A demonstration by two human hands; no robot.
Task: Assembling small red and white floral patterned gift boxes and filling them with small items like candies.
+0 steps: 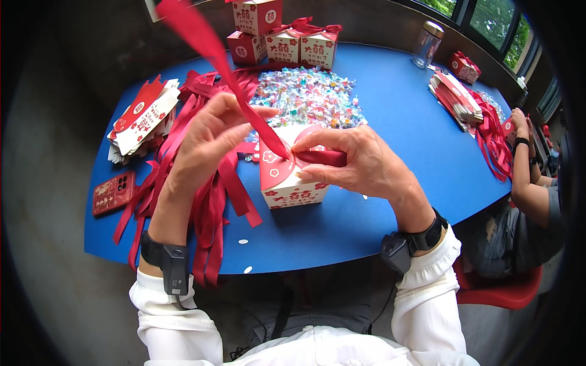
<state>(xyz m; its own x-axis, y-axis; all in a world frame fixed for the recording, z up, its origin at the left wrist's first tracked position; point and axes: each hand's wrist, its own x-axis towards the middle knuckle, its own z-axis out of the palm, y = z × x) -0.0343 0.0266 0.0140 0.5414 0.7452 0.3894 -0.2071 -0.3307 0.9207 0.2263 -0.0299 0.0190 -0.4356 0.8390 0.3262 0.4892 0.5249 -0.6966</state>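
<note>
A white-and-red paper gift box (pixel 293 194) with flower prints stands upright on the blue table before me. At its top, a long dark-red ribbon (pixel 256 125) rises from the lid toward the upper left. My right hand (pixel 360 160) pinches the short ribbon part at the lid between thumb and fingers, against the box top. My left hand (pixel 213 131) is left of the box, its thumb and fingers apart. The rising ribbon crosses its fingers, and the index fingertip shows beyond the ribbon. Any knot under the right fingertips is partly hidden.
Loose red ribbons (pixel 210 226) hang over the near edge of the blue table (pixel 403 91). Shiny wrapped candies (pixel 308 91) lie behind the box. Tied boxes (pixel 284 46), flat cartons (pixel 140 119), a phone (pixel 114 193) and a jar (pixel 428 44) surround them. Another person (pixel 534 189) sits right.
</note>
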